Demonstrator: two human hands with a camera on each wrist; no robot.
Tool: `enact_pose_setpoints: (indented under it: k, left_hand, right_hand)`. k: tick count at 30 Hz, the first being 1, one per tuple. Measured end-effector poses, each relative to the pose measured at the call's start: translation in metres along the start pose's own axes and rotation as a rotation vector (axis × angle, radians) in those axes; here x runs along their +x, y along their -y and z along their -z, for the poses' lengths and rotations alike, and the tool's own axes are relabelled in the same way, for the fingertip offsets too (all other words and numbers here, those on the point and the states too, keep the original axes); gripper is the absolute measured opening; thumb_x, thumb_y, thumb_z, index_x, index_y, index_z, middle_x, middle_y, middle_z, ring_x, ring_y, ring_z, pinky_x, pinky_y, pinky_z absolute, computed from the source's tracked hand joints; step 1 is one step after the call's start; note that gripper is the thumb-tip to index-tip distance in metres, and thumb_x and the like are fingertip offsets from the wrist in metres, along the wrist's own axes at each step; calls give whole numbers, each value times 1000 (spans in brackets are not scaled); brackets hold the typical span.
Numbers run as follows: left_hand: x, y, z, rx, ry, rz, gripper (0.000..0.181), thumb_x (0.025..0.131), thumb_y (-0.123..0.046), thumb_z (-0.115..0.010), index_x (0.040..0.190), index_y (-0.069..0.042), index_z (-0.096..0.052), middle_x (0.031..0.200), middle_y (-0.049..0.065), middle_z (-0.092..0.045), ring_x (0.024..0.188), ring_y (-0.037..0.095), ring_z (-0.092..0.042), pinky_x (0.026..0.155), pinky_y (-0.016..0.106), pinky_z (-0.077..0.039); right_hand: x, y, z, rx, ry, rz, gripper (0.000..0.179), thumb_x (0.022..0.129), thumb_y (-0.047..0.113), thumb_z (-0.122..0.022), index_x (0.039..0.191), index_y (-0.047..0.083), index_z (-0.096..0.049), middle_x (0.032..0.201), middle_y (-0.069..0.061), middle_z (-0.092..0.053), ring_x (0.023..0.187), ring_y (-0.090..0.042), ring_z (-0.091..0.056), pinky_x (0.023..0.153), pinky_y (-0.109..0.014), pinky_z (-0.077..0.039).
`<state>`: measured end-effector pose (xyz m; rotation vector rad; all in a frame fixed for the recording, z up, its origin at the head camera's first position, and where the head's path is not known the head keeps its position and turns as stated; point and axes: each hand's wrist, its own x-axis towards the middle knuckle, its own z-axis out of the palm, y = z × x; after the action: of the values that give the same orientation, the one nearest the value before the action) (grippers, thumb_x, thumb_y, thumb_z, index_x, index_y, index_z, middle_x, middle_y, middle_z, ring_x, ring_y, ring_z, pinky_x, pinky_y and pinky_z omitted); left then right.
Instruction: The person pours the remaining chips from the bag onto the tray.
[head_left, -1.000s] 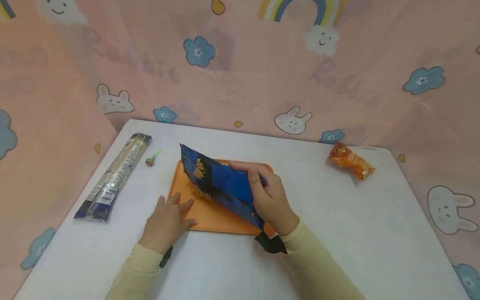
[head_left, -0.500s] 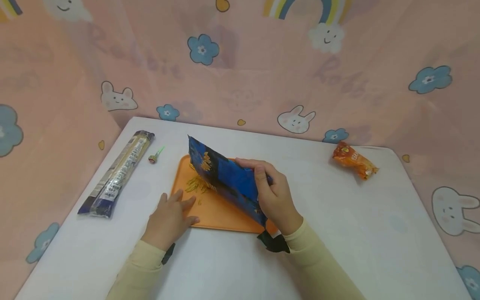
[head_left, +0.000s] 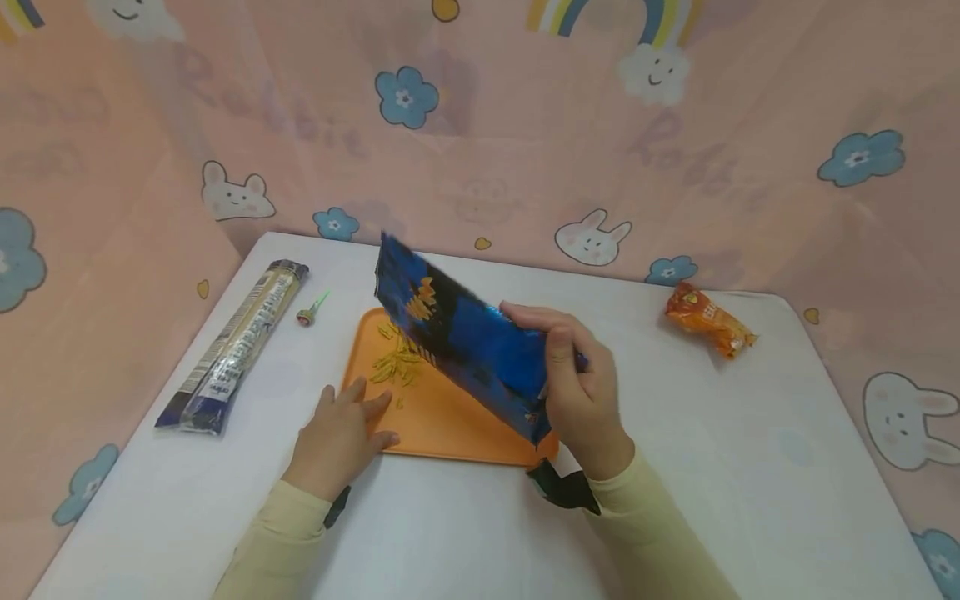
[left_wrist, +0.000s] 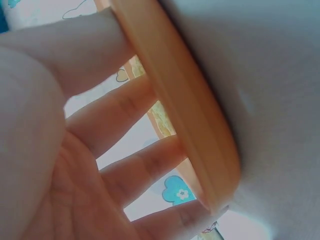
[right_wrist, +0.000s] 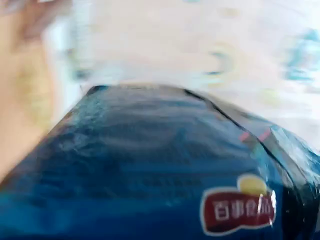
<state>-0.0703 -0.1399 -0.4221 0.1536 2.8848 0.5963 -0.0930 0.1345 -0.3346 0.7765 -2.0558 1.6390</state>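
My right hand [head_left: 588,387] grips one end of a blue and black snack bag [head_left: 480,346], thumb on the near face. The bag is tilted, its far left end raised over an orange tray [head_left: 465,429]. Yellow stick-shaped snacks [head_left: 396,363] lie in a small heap in the tray's left part. At the tray's left front corner rests my left hand [head_left: 337,442], its fingers spread. The left wrist view shows those fingers [left_wrist: 130,110] extended against the tray's rim [left_wrist: 185,100]. In the right wrist view, the bag [right_wrist: 125,165] fills the lower part, blurred.
Long clear-wrapped packs [head_left: 236,350] with dark blue ends lie on the left of the white table [head_left: 750,500]. A small lollipop [head_left: 307,317] with a green stick is beside them. An orange wrapped snack [head_left: 708,321] lies at the back right.
The bag and my right hand have risen and moved right, away from the heap. More of the yellow snack sticks now show on the tray. My left hand stays at the tray's corner.
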Motion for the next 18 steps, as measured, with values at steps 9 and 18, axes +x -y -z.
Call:
enact_pose_setpoints:
  k: [9, 18]
  left_hand:
    - [0, -1, 1, -1, 5, 10, 62, 91, -36, -85, 145, -12, -67, 159, 30, -44, 142, 68, -31, 89, 83, -46]
    - [1, -1, 0, 4, 2, 6, 63, 91, -38, -85, 145, -13, -67, 160, 29, -44, 143, 68, -31, 88, 83, -46]
  right_hand:
    - [-7, -20, 1, 5, -8, -20, 39, 117, 12, -36, 130, -5, -69, 133, -17, -71, 128, -28, -64, 112, -36, -48]
    - [3, 6, 13, -50, -30, 35, 46, 117, 25, -38, 127, -7, -70, 132, -12, -73, 128, -24, -65, 112, -37, -48]
